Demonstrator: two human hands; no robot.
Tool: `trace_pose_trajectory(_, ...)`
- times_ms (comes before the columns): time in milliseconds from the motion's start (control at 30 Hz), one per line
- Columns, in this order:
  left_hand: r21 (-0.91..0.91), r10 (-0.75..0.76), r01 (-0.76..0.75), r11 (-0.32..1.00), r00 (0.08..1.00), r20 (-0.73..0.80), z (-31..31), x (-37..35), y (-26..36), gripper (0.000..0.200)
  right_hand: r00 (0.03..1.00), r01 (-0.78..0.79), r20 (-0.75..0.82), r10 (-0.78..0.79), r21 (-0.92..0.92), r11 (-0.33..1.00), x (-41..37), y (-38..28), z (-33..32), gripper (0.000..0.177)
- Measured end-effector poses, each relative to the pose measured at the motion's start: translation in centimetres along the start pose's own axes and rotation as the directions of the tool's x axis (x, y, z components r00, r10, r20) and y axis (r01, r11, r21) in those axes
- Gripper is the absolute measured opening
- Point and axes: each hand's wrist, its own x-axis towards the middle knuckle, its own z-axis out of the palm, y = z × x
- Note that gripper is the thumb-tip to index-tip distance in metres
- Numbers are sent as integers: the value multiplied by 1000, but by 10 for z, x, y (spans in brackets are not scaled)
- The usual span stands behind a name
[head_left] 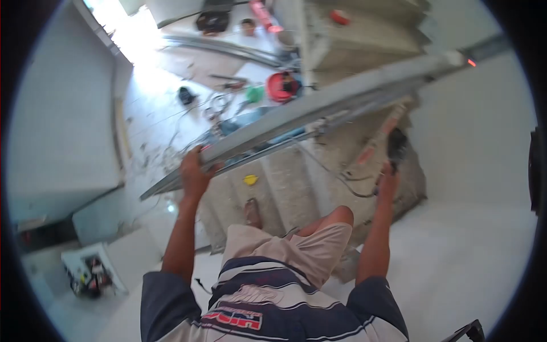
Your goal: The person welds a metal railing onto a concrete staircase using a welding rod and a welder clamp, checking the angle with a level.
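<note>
A long grey metal rail slants across the stairs in front of me, from lower left to upper right. My left hand is closed around it near its lower left end. On the right, my right hand grips a dark corded power tool; blur hides its exact kind. A black cable runs to the left from beside that hand. Beside the tool, a long orange-and-pale bar lies on the landing. The tool and the rail are apart.
Concrete steps descend below me, with a small yellow object on one. A red bucket, cables and tools lie on the floor beyond the rail. More steps rise at upper right. White walls stand at the sides.
</note>
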Motion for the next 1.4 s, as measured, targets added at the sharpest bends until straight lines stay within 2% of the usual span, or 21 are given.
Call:
trace_pose_trajectory(67, 76, 111, -100, 992, 980, -166, 13, -12, -24, 79, 991, -96, 104, 82, 142, 985, -20, -5, -4, 38)
trace_pose_trajectory(100, 47, 137, -131, 990, 976, -171, 4, -15, -19, 88, 984, -134, 146, 105, 206, 969, -35, -1, 4, 35)
trace_pose_trajectory(167, 162, 75, -34, 986, 965, -251, 15, -32, -30, 100, 953, -238, 267, 142, 372, 897, -77, -5, 21, 33)
trace_pose_trajectory(267, 150, -14, 61, 987, 954, -299, 22, -45, -30, 103, 922, -382, 265, 282, 511, 770, -124, -11, 53, 44)
trace_pose_trajectory(367, 166, 21, 42, 985, 933, -359, 33, -48, -48, 100, 807, -577, 437, 398, 729, 369, -160, -4, 78, 59)
trace_pose_trajectory(500, 138, 104, -61, 988, 939, -328, 22, -48, -63, 87, 750, -615, 462, 473, 752, 239, -213, 7, 130, 58)
trace_pose_trajectory(567, 112, 196, -172, 979, 946, -259, 12, -45, -89, 87, 728, -640, 581, 365, 766, 57, -239, 41, 161, 54)
trace_pose_trajectory(600, 93, 250, -235, 967, 946, -209, 11, -44, -103, 87, 741, -617, 563, 366, 786, 41, -256, 53, 174, 54)
trace_pose_trajectory(633, 91, 267, -253, 963, 942, -204, 11, -41, -116, 87, 782, -596, 525, 336, 788, 157, -275, 60, 186, 50)
trace_pose_trajectory(700, -150, 306, -311, 938, 950, -60, -2, -38, -150, 81, 806, -582, 488, 335, 753, 305, -312, 70, 206, 41)
trace_pose_trajectory(867, -206, 153, -137, 969, 986, 64, -26, -49, -252, 68, 800, -576, 460, 385, 767, 281, -380, 101, 197, 42)
trace_pose_trajectory(933, -173, 0, 24, 985, 991, 136, -37, -62, -303, 65, 788, -589, 478, 387, 768, 250, -386, 97, 208, 43)
trace_pose_trajectory(967, -209, -93, 111, 972, 991, 95, -35, -69, -333, 63, 786, -582, 443, 432, 765, 275, -389, 88, 210, 43)
trace_pose_trajectory(1000, -199, -96, 112, 974, 991, 88, -33, -75, -362, 63, 782, -574, 403, 475, 762, 299, -393, 82, 216, 43)
trace_pose_trajectory(1067, -384, -329, 379, 842, 925, 193, -29, -77, -413, 61, 794, -565, 414, 445, 773, 289, -394, 88, 246, 41)
trace_pose_trajectory(1100, -383, -318, 363, 849, 931, 179, -30, -66, -426, 61, 828, -542, 437, 353, 784, 301, -392, 92, 267, 41)
trace_pose_trajectory(1167, -481, -327, 451, 752, 888, 322, -29, -50, -445, 61, 849, -527, 487, 203, 801, 285, -394, 101, 316, 38)
trace_pose_trajectory(1200, -481, -319, 443, 756, 892, 320, -23, -37, -456, 61, 852, -522, 483, 200, 806, 279, -395, 99, 349, 38)
trace_pose_trajectory(1267, -512, -102, 401, 760, 851, 515, -5, -4, -473, 65, 745, -667, 663, 67, 741, 79, -400, 94, 414, 41)
trace_pose_trajectory(1333, -503, 65, 370, 781, 753, 655, 19, 18, -479, 72, 643, -757, 745, -176, 653, -2, -406, 84, 487, 42)
trace_pose_trajectory(1400, -444, 103, 470, 763, 589, 802, 38, 35, -473, 80, 780, -404, 526, -339, 837, 369, -414, 93, 568, 43)
